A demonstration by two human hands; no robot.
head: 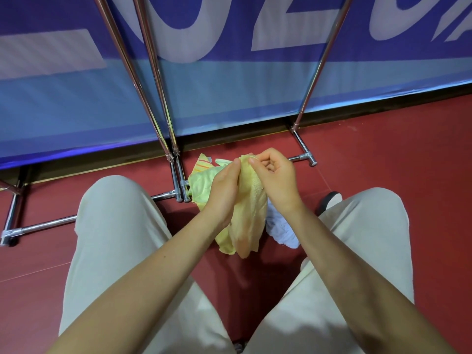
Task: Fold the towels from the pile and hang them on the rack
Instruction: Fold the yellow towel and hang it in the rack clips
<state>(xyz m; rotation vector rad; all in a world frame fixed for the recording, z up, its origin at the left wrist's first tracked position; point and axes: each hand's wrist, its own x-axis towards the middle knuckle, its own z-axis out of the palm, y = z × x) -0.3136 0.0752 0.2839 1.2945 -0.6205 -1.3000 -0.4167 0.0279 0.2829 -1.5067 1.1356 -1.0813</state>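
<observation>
yellow towel held up between two hands above the pile

a soft yellow towel hangs in front of the seated person, between the knees and above the floor. its terry nap looks nubbly and loose, and the cloth droops in long limp folds with a rounded lower end. the left hand has its fingers wrapped around the towel's left side, gripping a bunched fold. the right hand is curled, its thumb and forefinger pinching the top edge of the same towel near its upper corner.

just behind it, on the floor, lies the rest of the pile: a pale green towel, crumpled, and a yellow cloth with thin orange stripes peeping out beyond it. a white towel lies rumpled below the right wrist, partly hidden by the arm.

the rack is shiny chromed tube, round in section, with slanted uprights and low foot bars joined by clamp fittings; the pile lies against its base. the floor is smooth dark red. behind the rack stretches a blue banner with large white letters. the person's trousers are a light beige, matte fabric, and a dark shoe shows by the right knee.
</observation>
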